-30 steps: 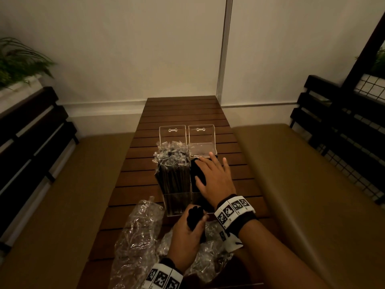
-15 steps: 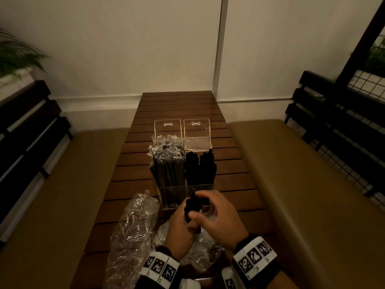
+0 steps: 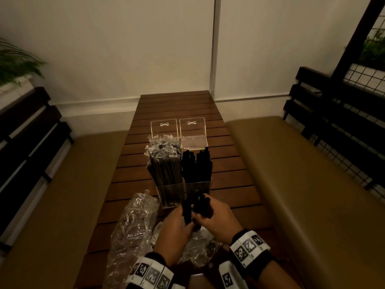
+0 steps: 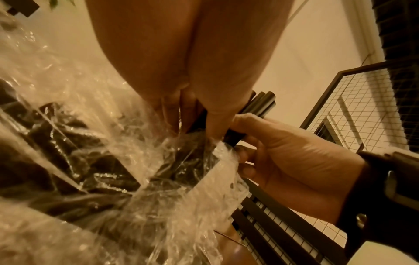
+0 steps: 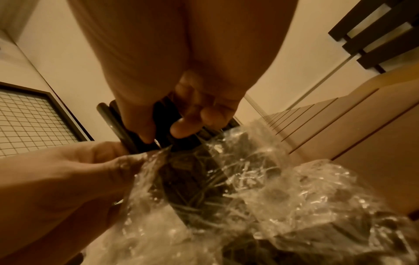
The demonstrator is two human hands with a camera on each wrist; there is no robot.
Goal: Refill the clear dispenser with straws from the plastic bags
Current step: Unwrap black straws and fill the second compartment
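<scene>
The clear dispenser [image 3: 181,188] stands mid-table with both lids tipped back. Its left compartment holds wrapped straws [image 3: 164,161], its right one bare black straws [image 3: 196,165]. Just in front of it, my left hand [image 3: 183,222] and right hand [image 3: 200,215] both grip a bundle of black straws [image 3: 198,205] that sticks up out of a crumpled plastic bag [image 3: 198,251]. In the left wrist view my left hand [image 4: 199,125] pinches the straws [image 4: 263,102] at the bag's mouth [image 4: 172,161]. The right wrist view has my right hand [image 5: 163,130] curled round the straws [image 5: 113,122] above the bag [image 5: 226,179].
A second crumpled plastic bag [image 3: 131,232] lies at the near left of the slatted wooden table [image 3: 179,105]. Padded benches [image 3: 291,174] run along both sides, with dark slatted backrests [image 3: 325,113] behind them. The table's far end meets the wall.
My right hand left the dispenser's right compartment and came back to the bundle in my left hand. Both hands now hold it, and more of the straws stand out of the bag.
</scene>
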